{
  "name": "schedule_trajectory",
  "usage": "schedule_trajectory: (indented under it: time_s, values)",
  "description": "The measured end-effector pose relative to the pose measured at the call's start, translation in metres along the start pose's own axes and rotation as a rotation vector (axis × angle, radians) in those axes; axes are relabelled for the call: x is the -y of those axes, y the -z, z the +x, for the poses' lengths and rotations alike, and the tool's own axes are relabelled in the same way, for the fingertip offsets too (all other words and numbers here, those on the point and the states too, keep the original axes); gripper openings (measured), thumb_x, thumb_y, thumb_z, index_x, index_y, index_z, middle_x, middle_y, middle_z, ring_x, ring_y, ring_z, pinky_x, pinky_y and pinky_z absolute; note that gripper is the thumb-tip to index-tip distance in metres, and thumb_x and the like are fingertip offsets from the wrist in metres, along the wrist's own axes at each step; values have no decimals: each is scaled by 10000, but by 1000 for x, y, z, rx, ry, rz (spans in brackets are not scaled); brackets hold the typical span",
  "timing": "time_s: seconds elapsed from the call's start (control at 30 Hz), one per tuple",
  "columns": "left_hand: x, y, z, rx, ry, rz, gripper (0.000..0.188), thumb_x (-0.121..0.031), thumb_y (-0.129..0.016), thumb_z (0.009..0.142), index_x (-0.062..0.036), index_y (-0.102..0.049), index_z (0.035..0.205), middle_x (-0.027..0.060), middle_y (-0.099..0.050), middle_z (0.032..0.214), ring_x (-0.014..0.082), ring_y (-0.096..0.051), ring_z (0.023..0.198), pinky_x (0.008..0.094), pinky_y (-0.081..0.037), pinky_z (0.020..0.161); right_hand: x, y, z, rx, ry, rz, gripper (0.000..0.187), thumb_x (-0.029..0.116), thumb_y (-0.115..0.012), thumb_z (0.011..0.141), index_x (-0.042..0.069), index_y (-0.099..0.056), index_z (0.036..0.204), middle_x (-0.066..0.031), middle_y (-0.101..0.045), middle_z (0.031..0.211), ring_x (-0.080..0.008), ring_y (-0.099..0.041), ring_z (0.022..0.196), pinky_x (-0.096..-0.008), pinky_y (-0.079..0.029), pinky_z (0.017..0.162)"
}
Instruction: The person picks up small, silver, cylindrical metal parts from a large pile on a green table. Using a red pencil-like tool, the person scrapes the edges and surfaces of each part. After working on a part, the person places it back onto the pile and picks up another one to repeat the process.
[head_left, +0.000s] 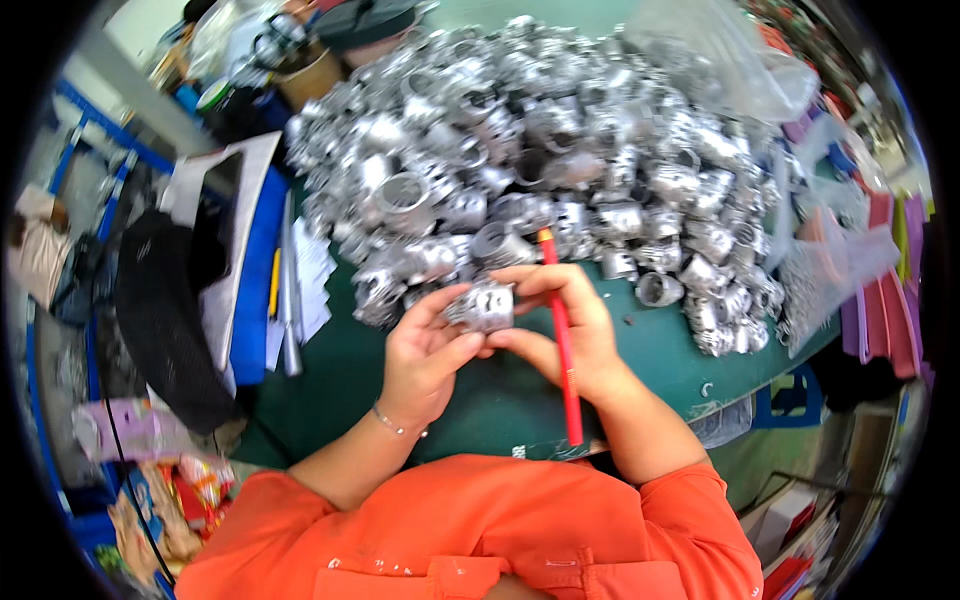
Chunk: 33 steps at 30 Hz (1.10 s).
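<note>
In front of my chest, a small silver metal fitting (487,307), ring-shaped with slots cut in its wall, is held between both hands. My left hand (425,347) grips its left end between thumb and fingers. On the opposite side, the thumb and index finger of my right hand (572,333) close on the fitting. That hand also holds a long, slim red tool (566,370) with a yellow band near its upper end; its kind is unclear. The tool points away from me, its upper tip near a big heap of similar silver fittings (560,150).
The heap covers much of the green table (660,340). A clear plastic bag (745,75) lies at the back right. To the left stand a blue folder (252,300), papers (311,270) and a black cloth-like object (165,310). A blue stool (790,398) sits beyond the right edge.
</note>
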<state>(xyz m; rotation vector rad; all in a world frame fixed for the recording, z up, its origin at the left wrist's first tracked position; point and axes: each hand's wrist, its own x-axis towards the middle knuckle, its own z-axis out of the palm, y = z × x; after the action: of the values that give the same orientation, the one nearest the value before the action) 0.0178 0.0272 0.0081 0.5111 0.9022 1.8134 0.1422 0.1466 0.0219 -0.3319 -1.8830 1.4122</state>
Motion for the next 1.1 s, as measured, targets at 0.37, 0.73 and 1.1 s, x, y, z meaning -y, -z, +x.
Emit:
schedule_trajectory:
  time_s: [0.37, 0.73, 1.1]
  values:
    - [-4, -2, -4, 33, -12, -34, 459, 45, -617, 785, 13, -443, 1208, 112, -541, 1084, 180, -567, 967, 294, -514, 781, -1, 1, 1, 58, -79, 66, 435, 21, -737, 688, 37, -431, 998, -170, -575, 1085, -183, -574, 928, -267, -492, 721]
    - [0, 0, -1, 113, -217, 66, 443, 62, -611, 787, -10, -449, 1193, 96, -526, 1159, 174, -553, 1011, 299, -471, 861, -6, 4, 0, 109, -29, 162, 376, 56, -698, 757, 25, -409, 995, -185, -574, 1059, -179, -577, 871, -269, -483, 714]
    - [3, 4, -3, 83, -181, 167, 486, 88, -687, 701, 19, -497, 1143, 88, -509, 1144, 168, -547, 1013, 293, -477, 863, -3, 1, 1, 105, -51, 251, 378, 53, -708, 742, 34, -411, 975, -221, -556, 1094, -211, -567, 942, -295, -482, 769]
